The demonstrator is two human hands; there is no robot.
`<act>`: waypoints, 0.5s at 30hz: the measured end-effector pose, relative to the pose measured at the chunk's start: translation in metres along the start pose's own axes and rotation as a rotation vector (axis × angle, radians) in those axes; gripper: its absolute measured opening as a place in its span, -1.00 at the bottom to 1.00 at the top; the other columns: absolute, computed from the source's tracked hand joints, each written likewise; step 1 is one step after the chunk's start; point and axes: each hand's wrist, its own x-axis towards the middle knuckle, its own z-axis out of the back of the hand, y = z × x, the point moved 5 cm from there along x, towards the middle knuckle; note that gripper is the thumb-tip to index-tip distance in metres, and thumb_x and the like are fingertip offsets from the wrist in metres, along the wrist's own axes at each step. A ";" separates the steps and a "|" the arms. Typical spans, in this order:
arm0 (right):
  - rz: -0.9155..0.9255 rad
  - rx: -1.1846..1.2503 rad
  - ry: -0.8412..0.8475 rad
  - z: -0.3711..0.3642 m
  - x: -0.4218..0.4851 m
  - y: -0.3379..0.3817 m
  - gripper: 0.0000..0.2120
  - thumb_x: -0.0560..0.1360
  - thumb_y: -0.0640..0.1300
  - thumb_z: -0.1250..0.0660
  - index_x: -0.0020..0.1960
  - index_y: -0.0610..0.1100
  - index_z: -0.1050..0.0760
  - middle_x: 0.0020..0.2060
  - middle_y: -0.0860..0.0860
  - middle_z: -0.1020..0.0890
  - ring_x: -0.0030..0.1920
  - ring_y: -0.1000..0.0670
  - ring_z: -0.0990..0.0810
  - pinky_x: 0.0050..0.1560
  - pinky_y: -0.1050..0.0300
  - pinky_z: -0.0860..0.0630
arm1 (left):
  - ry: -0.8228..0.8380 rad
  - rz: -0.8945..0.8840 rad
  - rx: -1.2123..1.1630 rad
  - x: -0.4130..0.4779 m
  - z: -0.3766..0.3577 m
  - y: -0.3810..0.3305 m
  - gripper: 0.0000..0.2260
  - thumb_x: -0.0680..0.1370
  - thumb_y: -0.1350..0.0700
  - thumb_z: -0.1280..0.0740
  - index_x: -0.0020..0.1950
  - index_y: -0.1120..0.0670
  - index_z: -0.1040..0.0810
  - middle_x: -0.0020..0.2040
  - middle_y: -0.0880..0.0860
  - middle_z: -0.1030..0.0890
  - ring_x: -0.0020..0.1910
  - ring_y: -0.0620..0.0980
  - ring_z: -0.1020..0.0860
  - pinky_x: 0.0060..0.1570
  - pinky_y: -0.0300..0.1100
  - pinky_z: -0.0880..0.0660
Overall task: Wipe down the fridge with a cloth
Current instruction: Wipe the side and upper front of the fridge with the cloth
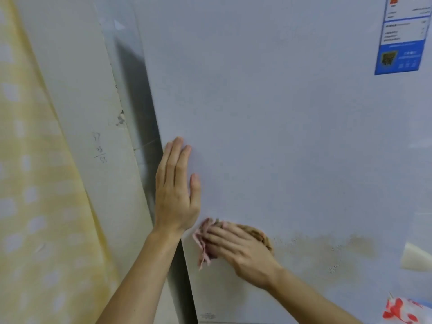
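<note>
Two bare forearms enter from the near edge, one on each side. At the near right edge is one red-and-white printed item (pixel 402 311); its type cannot be determined.

The right hand (pixel 243 249) lies flat on one cloth (pixel 202 240) and presses it against the fridge door (pixel 280 125). The fingers are extended and released, not curled round the cloth. They point left and slightly up.

The cloth is bunched between the palm and the door, in the lower left part of the door, just right of the door's left edge. Its long axis runs roughly left to right. The pink end projects left past the fingertips and hangs down. The brown end shows at the right, above the knuckles.

The left hand (pixel 175 195) is just above the cloth and apart from it. The palm is flat on the door at its left edge. The fingers are straight, close together and point up. They grasp nothing.

One brownish stain band (pixel 339 246) extends right from the cloth across the door. One cream-coloured piece (pixel 416 257) is at the right edge.

One blue-and-white label (pixel 401 43) is on the far upper right of the door. Its text is not legible.

Left of the fridge is a white wall (pixel 77 90) bearing pencilled figures (pixel 100 148). One yellow curtain (pixel 30 183) with pale patches hangs at the far left.
</note>
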 end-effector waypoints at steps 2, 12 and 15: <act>-0.064 0.060 -0.109 0.024 0.017 -0.012 -0.47 0.77 -0.22 0.14 0.35 -0.23 -0.61 0.47 -0.10 -0.51 0.58 -0.05 -0.34 0.62 -0.02 -0.22 | 0.004 -0.038 0.025 -0.001 0.002 0.003 -0.52 0.65 0.28 -0.21 0.58 0.31 -0.32 0.63 0.22 -0.28 0.66 0.19 -0.18 0.64 0.09 -0.16; -0.289 -0.071 -0.496 0.049 0.092 -0.040 -0.68 0.66 -0.39 -0.26 0.38 -0.29 -0.58 0.43 -0.17 -0.55 0.54 -0.13 -0.42 0.58 -0.12 -0.30 | 0.065 -0.057 -0.225 0.003 0.013 0.017 -0.52 0.68 0.18 -0.02 0.55 0.38 -0.32 0.59 0.28 -0.33 0.64 0.21 -0.24 0.61 0.08 -0.22; -0.193 -0.002 -0.349 0.009 0.077 -0.013 -0.69 0.72 -0.32 -0.18 0.38 -0.28 -0.59 0.44 -0.16 -0.55 0.55 -0.12 -0.40 0.62 -0.10 -0.22 | 0.040 -0.064 -0.243 0.003 0.013 0.017 -0.51 0.67 0.17 0.00 0.53 0.39 -0.34 0.58 0.29 -0.35 0.63 0.24 -0.25 0.60 0.09 -0.23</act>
